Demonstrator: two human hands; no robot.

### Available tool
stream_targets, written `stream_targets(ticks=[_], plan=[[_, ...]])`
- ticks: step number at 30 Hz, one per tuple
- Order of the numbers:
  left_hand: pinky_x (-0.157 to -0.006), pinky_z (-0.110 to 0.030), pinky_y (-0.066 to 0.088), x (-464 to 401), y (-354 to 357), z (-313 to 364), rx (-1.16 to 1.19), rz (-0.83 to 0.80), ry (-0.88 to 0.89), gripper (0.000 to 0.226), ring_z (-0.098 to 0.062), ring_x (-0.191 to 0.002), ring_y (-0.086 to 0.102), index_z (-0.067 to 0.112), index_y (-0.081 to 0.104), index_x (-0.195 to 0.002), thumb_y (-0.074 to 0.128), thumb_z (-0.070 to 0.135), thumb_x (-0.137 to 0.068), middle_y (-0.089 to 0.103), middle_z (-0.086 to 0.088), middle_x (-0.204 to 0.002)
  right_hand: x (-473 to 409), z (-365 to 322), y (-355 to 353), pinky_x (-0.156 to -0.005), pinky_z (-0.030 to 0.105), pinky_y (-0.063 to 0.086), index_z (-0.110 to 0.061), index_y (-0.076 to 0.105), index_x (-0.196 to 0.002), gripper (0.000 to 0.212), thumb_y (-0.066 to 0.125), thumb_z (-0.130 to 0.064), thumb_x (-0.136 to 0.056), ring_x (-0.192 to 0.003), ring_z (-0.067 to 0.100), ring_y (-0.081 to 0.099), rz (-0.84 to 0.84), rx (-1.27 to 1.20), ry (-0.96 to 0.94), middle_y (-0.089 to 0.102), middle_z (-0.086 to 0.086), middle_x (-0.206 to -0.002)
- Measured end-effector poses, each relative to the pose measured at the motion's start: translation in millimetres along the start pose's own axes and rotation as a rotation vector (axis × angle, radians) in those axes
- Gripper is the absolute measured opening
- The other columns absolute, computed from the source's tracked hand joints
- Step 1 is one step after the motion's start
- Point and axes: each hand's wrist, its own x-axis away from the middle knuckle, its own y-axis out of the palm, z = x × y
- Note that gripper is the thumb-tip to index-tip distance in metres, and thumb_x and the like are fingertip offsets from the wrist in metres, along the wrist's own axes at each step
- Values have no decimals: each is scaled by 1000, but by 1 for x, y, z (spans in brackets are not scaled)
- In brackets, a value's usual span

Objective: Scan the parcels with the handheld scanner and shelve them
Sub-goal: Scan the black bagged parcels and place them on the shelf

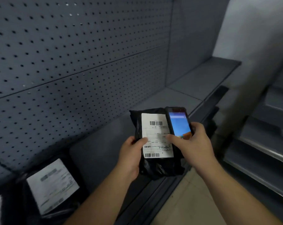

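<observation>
A black plastic parcel (155,168) with a white shipping label (155,127) is held above the front of the grey shelf (105,135). My left hand (131,158) grips its lower left edge, thumb on the label. My right hand (194,143) holds the handheld scanner (178,122), a black phone-like device with a lit blue screen, against the parcel's right side. Its thumb lies across the scanner's lower screen and touches the label.
A second black parcel with a white label (51,184) lies on the shelf at lower left. A perforated back panel (72,54) rises behind. More grey shelves (267,143) stand to the right, past a strip of beige floor (194,200).
</observation>
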Motion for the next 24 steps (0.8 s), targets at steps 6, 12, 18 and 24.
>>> stream_targets(ticks=[6, 12, 18, 24], plan=[[-89, -55, 63, -18, -21, 10, 105, 278, 0, 18, -32, -94, 79, 8, 66, -119, 68, 12, -101, 81, -11, -101, -49, -21, 38, -66, 25, 45, -32, 43, -122, 74, 94, -45, -70, -84, 2, 63, -262, -11, -82, 65, -8, -96], [-73, -44, 66, -17, -36, 12, 156, 525, 12, 16, -29, -87, 80, 9, 65, -116, 68, 12, -101, 82, -8, -96, -87, -33, 66, -66, 25, 45, -31, 42, -124, 71, 92, -39, -74, -84, 5, 62, -470, -4, -144, 63, -4, -96], [-72, -42, 65, -5, -64, 11, 135, 691, -14, 14, -31, -89, 79, 10, 65, -114, 67, 16, -101, 82, -10, -96, -91, -34, 99, -75, 33, 52, -25, 48, -131, 73, 92, -38, -74, -87, 10, 64, -646, -25, -146, 63, -4, -99], [-77, -51, 66, -3, -85, 11, 78, 796, -61, 13, -35, -90, 78, 12, 66, -115, 63, 17, -103, 80, -14, -100, -82, -35, 117, -68, 29, 48, -28, 47, -129, 73, 93, -38, -74, -86, 9, 63, -731, -27, -180, 62, -4, -100]])
